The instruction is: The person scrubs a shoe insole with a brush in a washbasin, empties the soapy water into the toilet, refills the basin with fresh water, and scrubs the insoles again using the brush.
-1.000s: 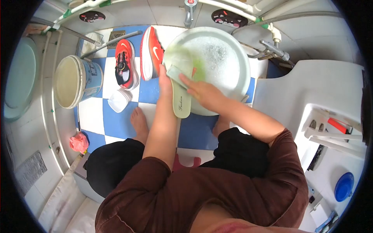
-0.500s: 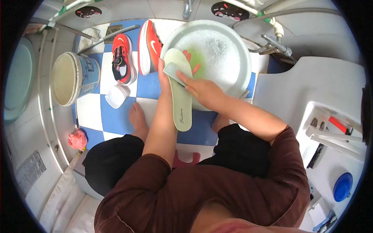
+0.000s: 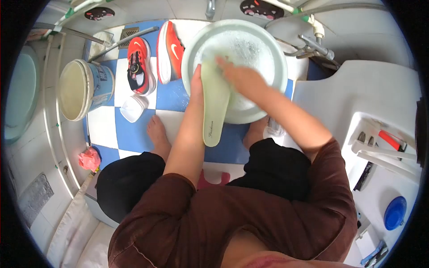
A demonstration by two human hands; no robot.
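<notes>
My left hand (image 3: 196,84) is closed around a long pale green insole (image 3: 214,111), tilted partly over the basin. Dark lettering shows at the insole's near end. My right hand (image 3: 243,80) is at the insole's far end, its fingers smeared by motion. The pale green block it grips is hardly visible in the blur. Beneath both hands stands a round pale green basin (image 3: 280,80) of soapy, foaming water (image 3: 250,49).
Left of the basin are two red sneakers (image 3: 139,62), one on its side, a white plastic container (image 3: 132,109) and a bucket (image 3: 75,91). A white ledge (image 3: 330,94) with a red-handled tool (image 3: 389,140) is at right. Taps (image 3: 315,49) jut from the wall.
My right hand has moved up and right along the insole and is now blurred. The insole has turned a little, its far end shifting right.
</notes>
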